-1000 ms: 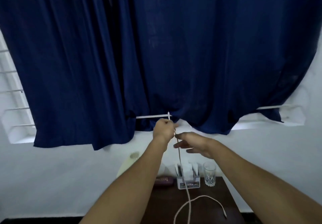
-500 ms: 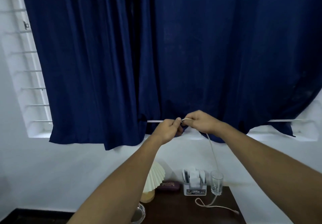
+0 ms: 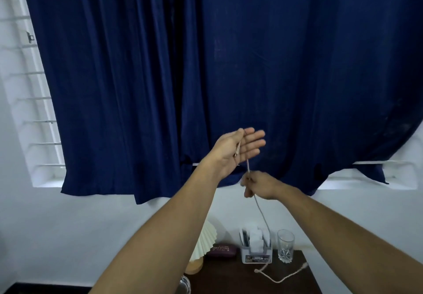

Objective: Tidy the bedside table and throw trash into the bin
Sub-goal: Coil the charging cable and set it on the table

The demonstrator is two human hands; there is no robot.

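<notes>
A dark blue curtain (image 3: 229, 53) fills most of what we see, hanging behind both hands and well above them. Below its hem runs a white wall (image 3: 57, 225), and far to the left of the left hand a white window grille (image 3: 29, 99) shows past the curtain's edge. Well below the hands stands the dark wooden desk (image 3: 229, 280), partly hidden by our left forearm.

We hold the left hand (image 3: 238, 147) up in front of the curtain, palm towards us and fingers straight and spread. The right hand (image 3: 258, 185) sits just below it and slightly to the right, with its fingers curled.

On the desk, under the left forearm, stands a lamp (image 3: 204, 241) with a pleated cream shade. Almost straight below the right hand is a white organiser box (image 3: 256, 253) with cards or papers upright in it. A maroon case (image 3: 221, 249) lies between lamp and box, and a clear glass (image 3: 285, 246) stands upright just right of the box.

The thin braided cable (image 3: 260, 211) lies over the left palm, its short end dangling by the heel of that hand. From there it drops into the pinch of the right hand's fingers. Below the right hand it hangs down past the organiser box. Its tail curls in a loose curve on the desk in front of the box and glass, with its far end lying to the right.
</notes>
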